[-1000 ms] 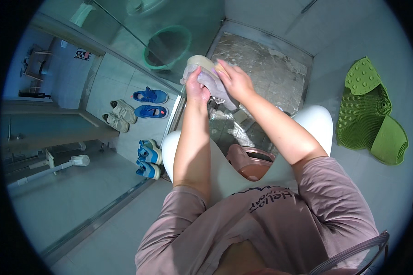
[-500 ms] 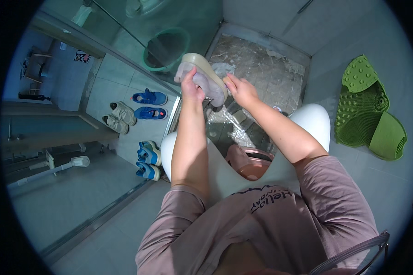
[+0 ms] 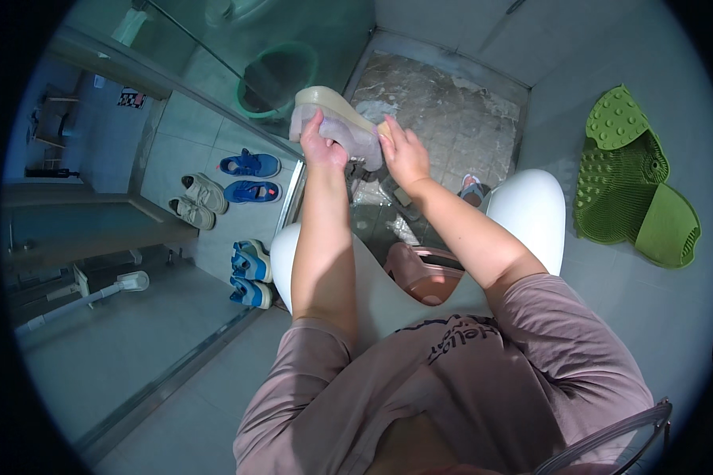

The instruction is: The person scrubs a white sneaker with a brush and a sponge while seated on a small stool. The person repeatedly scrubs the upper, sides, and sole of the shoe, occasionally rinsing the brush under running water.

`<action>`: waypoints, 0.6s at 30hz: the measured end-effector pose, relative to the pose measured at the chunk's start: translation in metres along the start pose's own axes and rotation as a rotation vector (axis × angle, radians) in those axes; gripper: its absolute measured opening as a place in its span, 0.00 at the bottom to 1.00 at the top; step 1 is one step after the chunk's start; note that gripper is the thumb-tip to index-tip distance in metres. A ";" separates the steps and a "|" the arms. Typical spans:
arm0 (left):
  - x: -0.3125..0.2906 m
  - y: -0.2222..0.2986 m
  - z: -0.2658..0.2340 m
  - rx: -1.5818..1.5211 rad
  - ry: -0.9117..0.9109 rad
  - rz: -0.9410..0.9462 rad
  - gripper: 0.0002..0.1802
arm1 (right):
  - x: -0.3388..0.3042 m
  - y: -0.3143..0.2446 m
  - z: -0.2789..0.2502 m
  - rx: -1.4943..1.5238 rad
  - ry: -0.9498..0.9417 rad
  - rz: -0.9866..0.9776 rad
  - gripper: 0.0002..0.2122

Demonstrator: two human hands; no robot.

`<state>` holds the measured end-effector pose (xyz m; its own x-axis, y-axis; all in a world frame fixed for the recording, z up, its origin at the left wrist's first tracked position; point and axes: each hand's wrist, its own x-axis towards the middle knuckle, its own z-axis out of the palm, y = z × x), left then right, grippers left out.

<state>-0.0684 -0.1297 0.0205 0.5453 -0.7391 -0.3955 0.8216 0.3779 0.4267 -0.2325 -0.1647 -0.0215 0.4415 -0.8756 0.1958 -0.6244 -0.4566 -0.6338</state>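
Note:
My left hand [image 3: 322,150] is closed around a pale lilac shoe [image 3: 358,141] with a thick cream sole, its thumb lying over the upper. The sole faces up and away from me. My right hand [image 3: 409,158] grips a small tan block [image 3: 385,131], against or very near the right end of the shoe; the fingers partly cover it, so its exact kind is unclear. Both hands are raised above a wet floor. Below and nearer to me, between my knees, a pink basin [image 3: 429,290] shows in part.
Pairs of blue sneakers [image 3: 250,165], grey shoes [image 3: 203,195] and blue-and-white sneakers [image 3: 250,274] stand at the left. Beyond glass sits a green tub [image 3: 307,67]. A green bumpy mat [image 3: 622,194] is at the right wall. A slippered foot [image 3: 472,191] shows past my right forearm.
The shoe has turned in my left hand's grip, lying more level. My right hand has rotated and its fingers point more upward, with the tan block now more visible. The whole view has shifted slightly.

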 end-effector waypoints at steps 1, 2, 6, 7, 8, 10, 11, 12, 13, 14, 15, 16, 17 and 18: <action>0.001 0.001 0.002 -0.003 0.033 0.003 0.21 | -0.006 0.012 0.002 -0.043 -0.026 0.021 0.21; 0.003 0.004 0.004 -0.006 0.065 0.006 0.21 | -0.012 0.023 0.005 -0.085 -0.051 0.044 0.21; -0.003 0.016 0.012 -0.053 0.075 0.071 0.24 | -0.029 0.051 0.001 -0.125 -0.145 0.203 0.21; -0.002 0.016 0.012 -0.049 0.073 0.085 0.25 | -0.025 0.055 -0.003 -0.036 -0.060 0.211 0.21; 0.001 0.017 0.012 -0.044 0.070 0.098 0.25 | -0.019 0.060 -0.007 0.053 0.026 0.220 0.22; 0.003 0.015 0.014 -0.050 0.035 0.110 0.26 | -0.010 0.063 -0.021 0.341 0.184 0.280 0.24; 0.003 0.013 0.015 -0.060 0.003 0.111 0.27 | -0.009 0.065 -0.029 0.494 0.168 0.421 0.25; 0.002 0.014 0.013 -0.066 -0.021 0.117 0.27 | -0.008 0.058 -0.041 0.651 0.145 0.566 0.26; 0.002 0.015 0.011 -0.088 -0.084 0.117 0.28 | -0.007 0.052 -0.051 0.813 0.124 0.708 0.27; 0.002 0.016 0.008 -0.110 -0.146 0.117 0.28 | -0.011 0.043 -0.057 0.974 0.122 0.781 0.28; 0.003 0.016 0.008 -0.132 -0.211 0.116 0.29 | -0.013 0.038 -0.062 1.165 0.067 0.905 0.27; 0.004 0.017 0.008 -0.115 -0.232 0.113 0.30 | -0.014 0.032 -0.066 1.358 0.005 1.027 0.27; 0.004 0.015 0.007 -0.114 -0.215 0.120 0.30 | -0.014 0.027 -0.066 1.549 -0.063 1.147 0.27; 0.003 0.009 0.014 -0.111 -0.209 0.111 0.30 | -0.013 0.031 -0.054 1.641 0.026 1.148 0.24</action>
<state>-0.0614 -0.1361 0.0344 0.5961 -0.7848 -0.1697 0.7784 0.5131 0.3615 -0.2922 -0.1762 -0.0029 0.3227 -0.6087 -0.7248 0.5243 0.7525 -0.3985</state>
